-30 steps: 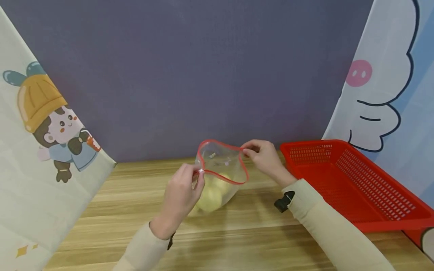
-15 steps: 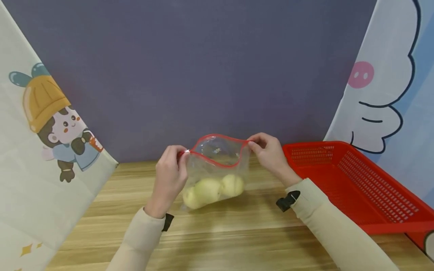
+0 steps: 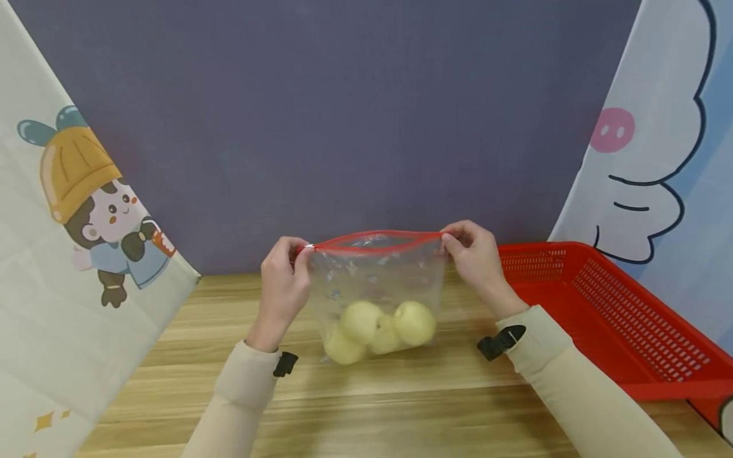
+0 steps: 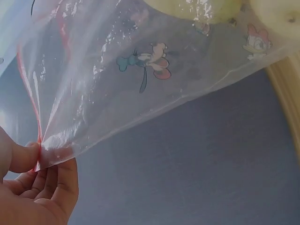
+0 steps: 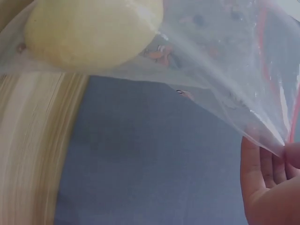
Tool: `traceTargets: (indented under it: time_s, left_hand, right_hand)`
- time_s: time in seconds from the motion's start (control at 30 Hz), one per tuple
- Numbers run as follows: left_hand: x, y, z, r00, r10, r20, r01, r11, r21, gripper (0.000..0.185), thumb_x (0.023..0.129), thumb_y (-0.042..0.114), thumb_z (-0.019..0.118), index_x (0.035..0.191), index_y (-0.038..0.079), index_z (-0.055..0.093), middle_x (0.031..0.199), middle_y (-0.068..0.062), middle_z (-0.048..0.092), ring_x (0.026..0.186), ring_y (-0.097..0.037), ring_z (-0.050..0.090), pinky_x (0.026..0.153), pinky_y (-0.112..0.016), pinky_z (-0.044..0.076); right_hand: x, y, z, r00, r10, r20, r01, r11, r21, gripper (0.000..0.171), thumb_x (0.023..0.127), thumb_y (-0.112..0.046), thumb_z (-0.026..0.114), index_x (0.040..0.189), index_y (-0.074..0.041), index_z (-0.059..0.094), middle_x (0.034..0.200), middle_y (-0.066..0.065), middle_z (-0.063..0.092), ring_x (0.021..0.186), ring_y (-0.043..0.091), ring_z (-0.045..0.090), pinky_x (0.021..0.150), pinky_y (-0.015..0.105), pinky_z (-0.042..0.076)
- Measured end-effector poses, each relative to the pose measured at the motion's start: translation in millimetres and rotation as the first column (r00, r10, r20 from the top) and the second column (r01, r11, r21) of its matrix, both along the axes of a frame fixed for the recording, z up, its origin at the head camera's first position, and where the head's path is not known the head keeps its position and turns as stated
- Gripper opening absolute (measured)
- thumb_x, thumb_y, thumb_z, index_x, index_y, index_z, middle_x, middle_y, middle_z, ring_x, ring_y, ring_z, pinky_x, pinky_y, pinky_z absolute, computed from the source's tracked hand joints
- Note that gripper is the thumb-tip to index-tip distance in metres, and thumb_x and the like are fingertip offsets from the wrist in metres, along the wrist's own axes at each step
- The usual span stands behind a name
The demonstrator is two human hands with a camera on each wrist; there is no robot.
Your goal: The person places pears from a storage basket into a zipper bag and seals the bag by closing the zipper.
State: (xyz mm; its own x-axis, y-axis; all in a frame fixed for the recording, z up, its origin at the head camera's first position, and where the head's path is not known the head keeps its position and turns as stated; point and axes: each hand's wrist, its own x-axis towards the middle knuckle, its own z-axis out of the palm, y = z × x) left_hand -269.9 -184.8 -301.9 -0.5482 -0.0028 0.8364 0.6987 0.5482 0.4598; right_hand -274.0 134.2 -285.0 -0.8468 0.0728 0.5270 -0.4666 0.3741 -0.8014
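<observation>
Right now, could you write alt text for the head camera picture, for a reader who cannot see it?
Two hands, left hand and right hand, pinch the top corners of a clear bag with a red strip, holding it upright over a wooden table. Pale yellow fruits sit at its bottom. A red basket stands to the right.

sleeves (image 3: 246,394): long, beige, both arms | wrist clips (image 3: 284,364): black | hands (image 3: 283,286): bare
</observation>
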Motion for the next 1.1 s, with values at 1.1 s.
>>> traceTargets:
  time_s: [1.1]
  left_hand:
    - [-20.2, 10.3, -8.0, 0.922, -0.254, 0.293, 0.108, 0.893, 0.436, 0.015, 0.100, -0.003, 0.061, 0.112, -0.006, 0.068, 0.096, -0.019, 0.066, 0.073, -0.015, 0.062, 0.063, -0.020, 0.057]
  right_hand:
    - [-1.3, 19.8, 4.4, 0.991, -0.117, 0.069, 0.110, 0.989, 0.104, 0.014, 0.102, -0.008, 0.062, 0.106, 0.005, 0.066, 0.087, 0.021, 0.066, 0.068, 0.019, 0.064, 0.059, 0.023, 0.058]
